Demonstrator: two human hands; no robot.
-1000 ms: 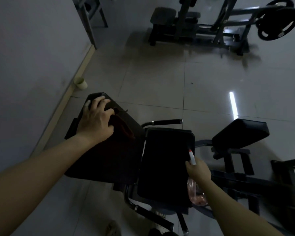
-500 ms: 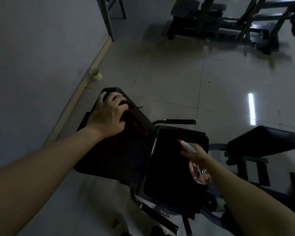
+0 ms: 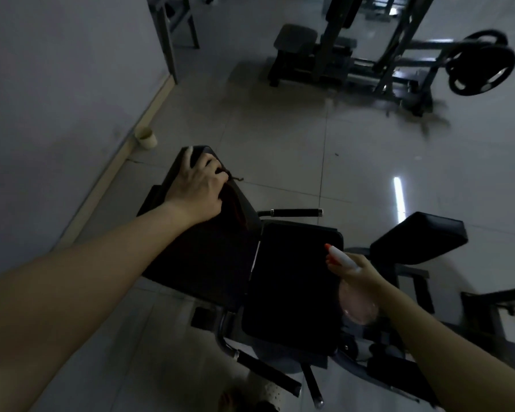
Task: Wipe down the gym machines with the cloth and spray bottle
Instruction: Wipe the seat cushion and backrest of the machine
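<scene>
Two hands, left hand (image 3: 197,188) pressing one cloth (image 3: 235,203), right hand (image 3: 360,273) gripping one spray bottle (image 3: 350,281)

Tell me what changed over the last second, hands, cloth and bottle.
The left hand slid the dark red cloth a little further toward the top end of the backrest pad. The right hand tipped the spray bottle so its red nozzle swung from upright to leaning left over the seat pad. Both grips are unchanged; nothing was released.
</scene>
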